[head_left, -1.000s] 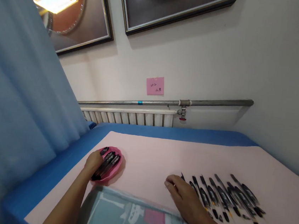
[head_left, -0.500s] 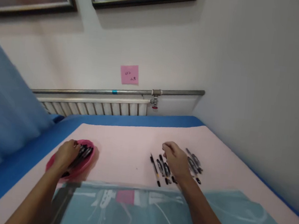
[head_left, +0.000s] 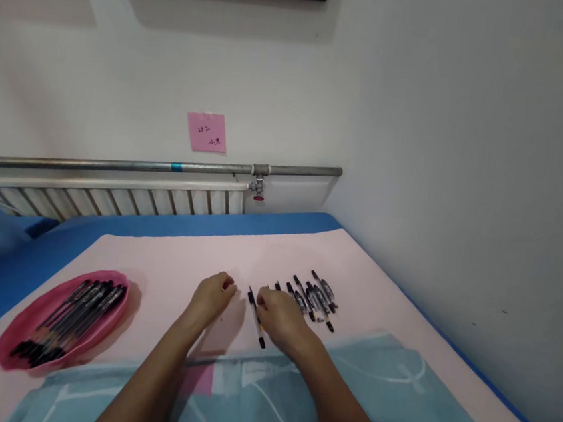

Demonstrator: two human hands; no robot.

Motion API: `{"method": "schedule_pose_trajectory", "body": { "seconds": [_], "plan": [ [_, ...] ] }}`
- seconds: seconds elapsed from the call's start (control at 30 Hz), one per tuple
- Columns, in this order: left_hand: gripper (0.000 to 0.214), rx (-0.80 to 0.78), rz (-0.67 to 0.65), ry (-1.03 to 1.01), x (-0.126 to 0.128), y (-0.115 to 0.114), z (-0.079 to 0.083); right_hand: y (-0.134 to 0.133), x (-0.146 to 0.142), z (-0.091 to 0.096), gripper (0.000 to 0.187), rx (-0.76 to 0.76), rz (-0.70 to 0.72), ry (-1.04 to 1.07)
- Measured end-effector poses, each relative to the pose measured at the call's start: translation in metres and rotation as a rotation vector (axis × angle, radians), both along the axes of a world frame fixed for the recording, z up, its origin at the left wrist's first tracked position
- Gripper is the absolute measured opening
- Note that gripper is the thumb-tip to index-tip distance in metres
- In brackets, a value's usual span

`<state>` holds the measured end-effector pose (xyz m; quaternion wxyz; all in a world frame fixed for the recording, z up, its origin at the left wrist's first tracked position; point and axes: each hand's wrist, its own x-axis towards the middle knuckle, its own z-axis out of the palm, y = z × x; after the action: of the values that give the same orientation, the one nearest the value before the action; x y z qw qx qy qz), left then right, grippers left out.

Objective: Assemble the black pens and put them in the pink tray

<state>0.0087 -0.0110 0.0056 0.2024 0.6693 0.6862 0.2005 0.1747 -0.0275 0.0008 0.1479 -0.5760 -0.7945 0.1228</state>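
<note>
On the pink sheet, a pen with a black grip and black end lies slanted, its thin tip pointing away from me. My right hand is over it from the right, fingers bent and closed at the barrel's edge. To the left of that pen, my left hand hovers with fingers curved, a gap between thumb and forefinger and nothing visible in it. Right of my right hand lie several loose black pen parts and caps; the hand hides some of them.
A pink oval basket at the left holds several black pens. Teal cloth covers the near edge. Behind the blue table edge are a radiator and a metal pipe. A wall stands to the right.
My left hand has left the basket, where pens now lie uncovered, and moved right beside the single pen. My right hand has moved left from the loose parts to that pen. The view has shifted right.
</note>
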Motion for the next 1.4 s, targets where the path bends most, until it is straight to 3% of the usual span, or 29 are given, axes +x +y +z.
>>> {"method": "schedule_pose_trajectory", "body": {
  "seconds": [0.17, 0.3, 0.53, 0.63, 0.7, 0.87, 1.07, 1.4],
  "plan": [
    [0.018, 0.010, 0.040, -0.113, -0.006, -0.003, -0.035, -0.013, -0.014, -0.006, 0.016, -0.046, 0.048, -0.103],
    [0.016, 0.036, 0.034, -0.163, -0.008, 0.001, -0.046, -0.022, -0.023, -0.015, 0.019, -0.098, 0.062, -0.171],
    [0.016, 0.008, 0.049, -0.173, -0.008, 0.012, -0.045, -0.025, -0.029, -0.025, 0.025, -0.095, 0.074, -0.158],
    [0.019, 0.010, 0.104, -0.163, -0.013, 0.013, -0.044, -0.018, -0.021, -0.015, 0.015, -0.091, 0.089, -0.071],
    [0.021, 0.036, 0.111, -0.121, -0.011, 0.012, -0.044, -0.012, -0.011, -0.003, 0.012, -0.001, 0.007, 0.021],
    [0.022, 0.124, -0.012, 0.100, 0.020, 0.008, -0.042, -0.001, 0.010, 0.023, 0.012, 0.099, -0.240, 0.312],
    [0.029, 0.051, -0.047, 0.321, 0.050, 0.008, -0.035, -0.002, 0.009, 0.021, 0.012, 0.113, -0.213, 0.411],
    [0.025, -0.174, -0.089, 0.335, 0.029, -0.001, -0.032, 0.002, 0.007, 0.015, 0.009, 0.050, -0.198, 0.488]
  ]
}}
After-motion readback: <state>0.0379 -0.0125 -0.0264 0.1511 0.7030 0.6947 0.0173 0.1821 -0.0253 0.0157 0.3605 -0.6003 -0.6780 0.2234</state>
